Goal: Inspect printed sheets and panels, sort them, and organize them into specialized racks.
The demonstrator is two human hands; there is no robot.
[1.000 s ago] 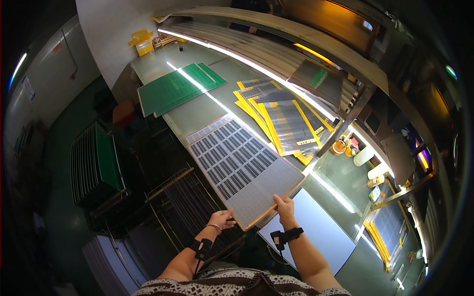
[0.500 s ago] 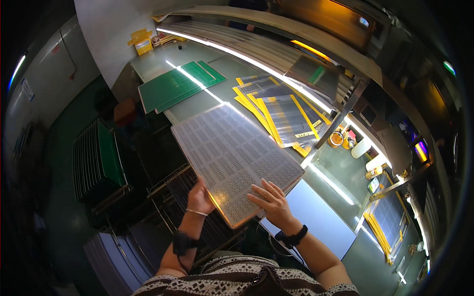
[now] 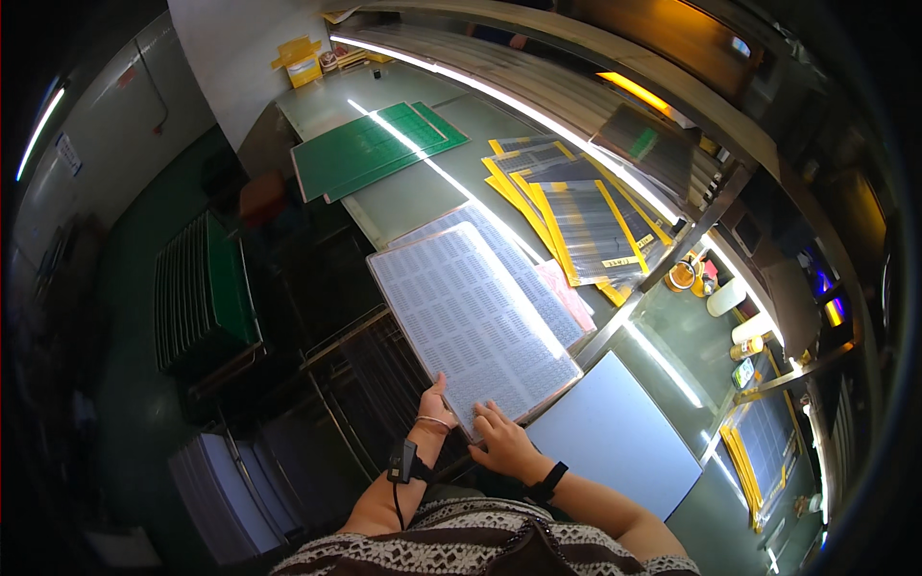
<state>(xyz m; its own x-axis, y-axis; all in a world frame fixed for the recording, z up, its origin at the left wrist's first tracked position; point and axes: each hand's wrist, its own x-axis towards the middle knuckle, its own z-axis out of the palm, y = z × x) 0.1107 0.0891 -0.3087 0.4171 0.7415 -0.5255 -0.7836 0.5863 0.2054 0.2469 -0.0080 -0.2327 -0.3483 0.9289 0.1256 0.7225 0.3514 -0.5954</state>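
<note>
A grey circuit-board panel with rows of fine pattern and a coppery edge lies in front of me, slightly tilted. My left hand is closed on its near left edge, with the thumb up along the side. At its near corner my right hand grips the edge, fingers bent over the top face; what the thumb does underneath is partly hidden. A second similar panel shows beneath and beyond the held one, on the bench. A pink sheet pokes out beside it.
Green panels lie farther back on the bench. Yellow-edged films are fanned out at the right. A pale blue-white board is near my right arm. A metal shelf post rises beside it. Racks with green panels stand left.
The panel's near end has come closer to me, uncovering another panel and the pink sheet beyond. My right hand has gone from spread flat on top to the near corner. The view has shifted.
</note>
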